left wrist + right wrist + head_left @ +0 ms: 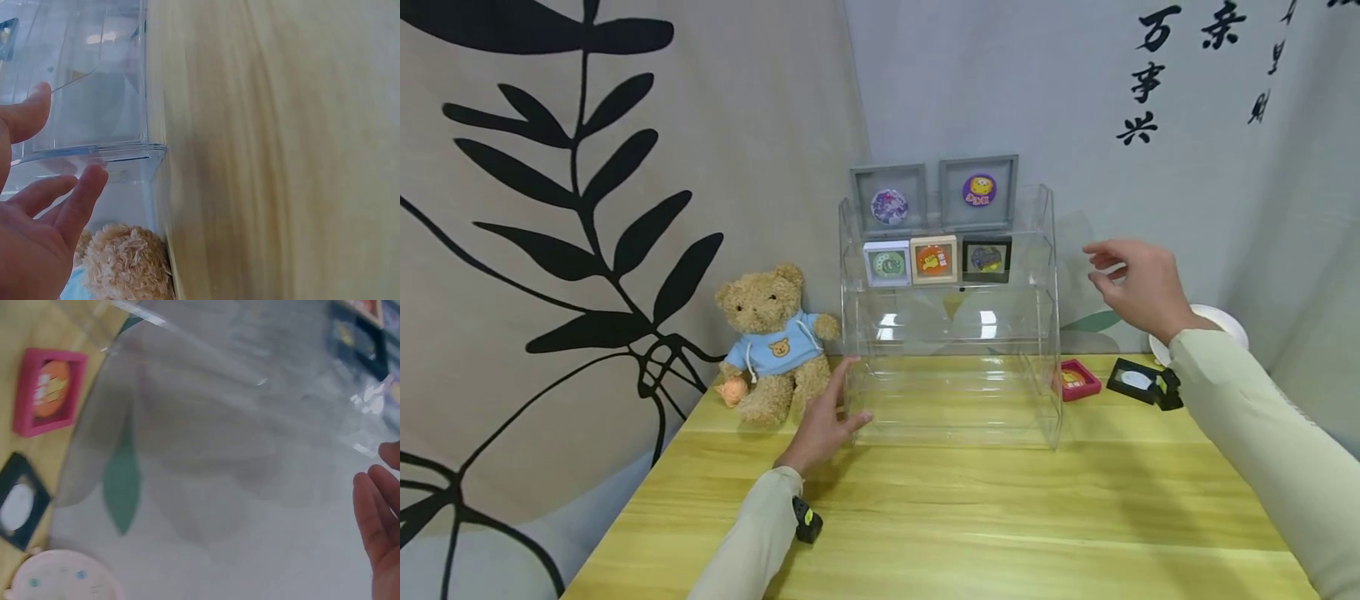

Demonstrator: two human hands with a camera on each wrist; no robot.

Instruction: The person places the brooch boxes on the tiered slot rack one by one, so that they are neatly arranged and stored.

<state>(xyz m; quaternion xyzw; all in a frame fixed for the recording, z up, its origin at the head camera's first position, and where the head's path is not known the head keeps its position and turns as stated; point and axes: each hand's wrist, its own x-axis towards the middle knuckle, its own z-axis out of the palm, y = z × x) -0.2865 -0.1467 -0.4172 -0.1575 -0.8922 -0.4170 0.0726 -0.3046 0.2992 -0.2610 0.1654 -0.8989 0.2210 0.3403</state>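
Note:
A clear acrylic tiered stand stands on the table. My left hand is at its left side panel; the left wrist view has the fingers outside the panel and the thumb across from them, with a gap between. Raised to the right of the stand, my right hand holds nothing, its fingers loosely bent. Two grey frames with round badges lean on the top tier. On the tier below sit a pale lilac frame, a beige frame and a black frame, each with a badge.
Right of the stand, a pink frame and another black frame lie on the wooden table. Behind the right forearm is a round white object. A teddy bear in a blue hoodie sits left of the stand, before a curtain.

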